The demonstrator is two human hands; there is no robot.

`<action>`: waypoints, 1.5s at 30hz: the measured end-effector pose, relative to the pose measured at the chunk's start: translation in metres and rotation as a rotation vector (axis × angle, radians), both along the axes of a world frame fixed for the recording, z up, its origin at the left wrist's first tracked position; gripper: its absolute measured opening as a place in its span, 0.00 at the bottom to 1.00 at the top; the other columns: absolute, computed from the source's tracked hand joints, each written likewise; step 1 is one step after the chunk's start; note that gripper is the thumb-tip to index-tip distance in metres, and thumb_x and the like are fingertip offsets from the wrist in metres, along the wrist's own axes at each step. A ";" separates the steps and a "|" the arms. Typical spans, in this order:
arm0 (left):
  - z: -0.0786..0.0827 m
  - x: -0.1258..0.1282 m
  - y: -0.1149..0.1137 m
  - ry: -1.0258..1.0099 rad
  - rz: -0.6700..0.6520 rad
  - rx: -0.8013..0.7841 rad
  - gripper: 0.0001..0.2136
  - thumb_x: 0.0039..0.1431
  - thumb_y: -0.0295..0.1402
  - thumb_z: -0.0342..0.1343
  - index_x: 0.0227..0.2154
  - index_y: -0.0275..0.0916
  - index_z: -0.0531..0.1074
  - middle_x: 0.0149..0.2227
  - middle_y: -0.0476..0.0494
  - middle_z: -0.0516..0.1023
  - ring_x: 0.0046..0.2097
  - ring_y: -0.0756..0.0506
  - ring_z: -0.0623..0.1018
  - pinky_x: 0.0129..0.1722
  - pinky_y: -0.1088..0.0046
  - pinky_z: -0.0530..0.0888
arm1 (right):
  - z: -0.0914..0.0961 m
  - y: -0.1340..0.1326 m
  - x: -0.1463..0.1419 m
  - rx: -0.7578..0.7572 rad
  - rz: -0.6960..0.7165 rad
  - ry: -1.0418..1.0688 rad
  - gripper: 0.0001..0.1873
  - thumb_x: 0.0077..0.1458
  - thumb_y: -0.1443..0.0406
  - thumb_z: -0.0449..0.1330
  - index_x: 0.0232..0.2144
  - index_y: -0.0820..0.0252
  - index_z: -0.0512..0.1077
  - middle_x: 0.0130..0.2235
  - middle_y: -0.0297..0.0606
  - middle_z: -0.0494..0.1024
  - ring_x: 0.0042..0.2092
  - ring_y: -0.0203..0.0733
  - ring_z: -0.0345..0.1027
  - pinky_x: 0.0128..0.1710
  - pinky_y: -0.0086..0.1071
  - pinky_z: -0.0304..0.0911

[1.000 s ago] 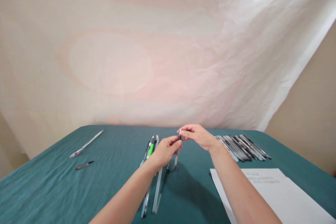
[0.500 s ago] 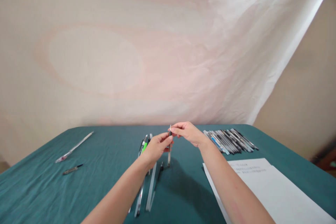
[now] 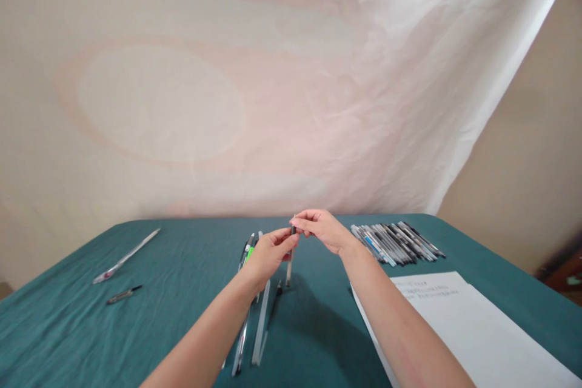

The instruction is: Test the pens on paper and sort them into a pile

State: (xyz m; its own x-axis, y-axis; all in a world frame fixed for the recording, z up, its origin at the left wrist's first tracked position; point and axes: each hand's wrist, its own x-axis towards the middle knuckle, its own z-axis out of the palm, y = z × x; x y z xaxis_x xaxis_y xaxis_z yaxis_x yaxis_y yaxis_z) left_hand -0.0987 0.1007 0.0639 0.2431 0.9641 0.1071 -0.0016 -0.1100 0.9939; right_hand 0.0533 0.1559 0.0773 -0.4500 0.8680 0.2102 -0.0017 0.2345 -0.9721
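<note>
Fingers of the left hand point(image 3: 271, 250) are pinched narrowly around the dark upper section of a slim, pale-barrelled pen point(image 3: 290, 268), while those of the right hand point(image 3: 324, 232) close on its upper tip. The pen stands nearly upright at the centre of the table, its lower end hanging down towards the dark green tablecloth point(image 3: 195, 273); whether the two touch cannot be told. It is judged light and stiff, with a smooth barrel apt to slip or roll between dry fingers; the dark section probably gives the surest hold, and the thin tip is likely the most delicate part.

Just left of the lower end, and nearest to it, lies a thin black pen point(image 3: 274, 305). Beside that are a long translucent strip point(image 3: 261, 324) and a clear pen with a dark near end point(image 3: 240, 345); farther off, a bright green piece point(image 3: 250, 253) shows past the left hand. The left forearm partly covers this group. Far right, a side-by-side row of black, grey and clear pens point(image 3: 398, 244) lies apart; nearer, white printed paper sheets point(image 3: 482, 327) run beneath the right forearm. Well left lie a long, whitish wrapped stick point(image 3: 127, 259) and a short dark-tipped piece point(image 3: 122, 296).
</note>
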 end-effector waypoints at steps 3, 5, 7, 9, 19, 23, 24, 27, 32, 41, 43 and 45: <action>0.001 0.001 -0.001 0.015 0.024 0.007 0.16 0.49 0.42 0.55 0.38 0.38 0.73 0.27 0.50 0.67 0.28 0.52 0.64 0.28 0.77 0.63 | 0.000 -0.001 -0.001 -0.047 -0.017 0.036 0.15 0.41 0.56 0.63 0.28 0.62 0.73 0.24 0.31 0.70 0.23 0.28 0.56 0.25 0.26 0.53; 0.002 0.001 -0.001 0.021 0.038 0.007 0.17 0.49 0.43 0.54 0.39 0.38 0.72 0.28 0.49 0.69 0.28 0.52 0.64 0.29 0.77 0.64 | 0.000 -0.002 -0.001 -0.059 0.013 0.047 0.17 0.43 0.55 0.61 0.31 0.63 0.73 0.25 0.32 0.70 0.23 0.28 0.56 0.25 0.26 0.53; 0.003 0.000 -0.001 0.022 0.044 0.007 0.18 0.49 0.44 0.54 0.40 0.38 0.72 0.30 0.48 0.70 0.29 0.52 0.65 0.30 0.76 0.64 | 0.001 -0.003 -0.002 -0.042 0.053 0.043 0.18 0.45 0.55 0.60 0.35 0.62 0.73 0.27 0.33 0.71 0.23 0.28 0.56 0.26 0.26 0.53; 0.002 0.000 -0.001 0.021 0.042 0.009 0.19 0.49 0.44 0.54 0.41 0.38 0.72 0.30 0.48 0.70 0.29 0.51 0.65 0.30 0.76 0.64 | 0.002 -0.003 -0.002 -0.005 0.071 0.031 0.18 0.46 0.55 0.59 0.37 0.62 0.73 0.27 0.32 0.71 0.24 0.28 0.55 0.26 0.26 0.53; 0.001 0.003 -0.002 0.045 0.051 0.026 0.17 0.47 0.45 0.54 0.30 0.35 0.73 0.26 0.49 0.67 0.27 0.52 0.63 0.27 0.78 0.61 | 0.000 -0.003 -0.002 -0.066 0.046 0.045 0.18 0.44 0.55 0.60 0.33 0.63 0.73 0.25 0.32 0.70 0.23 0.28 0.55 0.24 0.25 0.53; 0.001 0.002 -0.001 0.055 0.054 0.028 0.16 0.48 0.45 0.54 0.29 0.35 0.73 0.24 0.51 0.64 0.26 0.53 0.62 0.27 0.78 0.60 | -0.001 -0.002 -0.005 -0.011 0.047 0.088 0.17 0.45 0.56 0.60 0.34 0.62 0.74 0.26 0.32 0.70 0.23 0.27 0.55 0.25 0.25 0.53; 0.001 0.001 -0.001 0.059 0.058 0.030 0.16 0.48 0.45 0.54 0.28 0.35 0.72 0.23 0.51 0.64 0.26 0.53 0.61 0.27 0.79 0.60 | -0.002 -0.002 -0.006 -0.011 0.031 0.091 0.16 0.44 0.56 0.61 0.32 0.63 0.74 0.25 0.32 0.70 0.23 0.28 0.55 0.25 0.25 0.53; -0.001 0.002 0.000 0.064 0.072 0.032 0.16 0.47 0.46 0.55 0.28 0.34 0.72 0.23 0.52 0.63 0.26 0.53 0.62 0.27 0.79 0.60 | -0.002 -0.001 -0.008 -0.029 -0.026 0.083 0.15 0.42 0.57 0.62 0.28 0.63 0.73 0.24 0.31 0.70 0.23 0.28 0.56 0.25 0.25 0.53; -0.002 0.001 0.000 0.061 0.083 0.037 0.16 0.47 0.46 0.55 0.26 0.35 0.71 0.23 0.52 0.64 0.27 0.53 0.62 0.27 0.79 0.60 | -0.001 -0.004 -0.008 -0.052 -0.001 0.059 0.17 0.43 0.55 0.61 0.31 0.63 0.74 0.23 0.31 0.69 0.22 0.28 0.54 0.24 0.25 0.51; -0.002 0.002 0.000 0.091 0.163 0.077 0.16 0.44 0.46 0.57 0.25 0.36 0.69 0.21 0.53 0.64 0.25 0.53 0.62 0.25 0.79 0.59 | 0.006 -0.010 -0.011 0.063 -0.077 -0.020 0.15 0.43 0.57 0.60 0.28 0.63 0.75 0.23 0.32 0.71 0.24 0.30 0.54 0.24 0.25 0.51; -0.003 0.003 0.000 0.096 0.181 0.076 0.16 0.43 0.45 0.57 0.24 0.36 0.69 0.21 0.53 0.64 0.25 0.53 0.62 0.24 0.79 0.59 | 0.007 -0.011 -0.013 0.070 -0.097 -0.029 0.15 0.42 0.57 0.60 0.28 0.64 0.75 0.22 0.32 0.70 0.24 0.30 0.55 0.24 0.26 0.52; -0.003 0.004 0.000 0.095 0.197 0.074 0.16 0.44 0.46 0.56 0.24 0.35 0.69 0.21 0.53 0.65 0.25 0.53 0.62 0.24 0.79 0.59 | 0.007 -0.011 -0.014 0.076 -0.117 -0.048 0.15 0.43 0.57 0.60 0.28 0.64 0.75 0.21 0.31 0.69 0.23 0.31 0.56 0.24 0.26 0.53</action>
State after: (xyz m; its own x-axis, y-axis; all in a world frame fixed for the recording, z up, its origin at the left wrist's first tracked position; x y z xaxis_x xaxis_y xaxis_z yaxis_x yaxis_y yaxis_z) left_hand -0.0950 0.1011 0.0604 0.0634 0.9844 0.1644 0.1205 -0.1711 0.9779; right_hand 0.0390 0.1446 0.0842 -0.3573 0.8977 0.2578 0.0760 0.3030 -0.9499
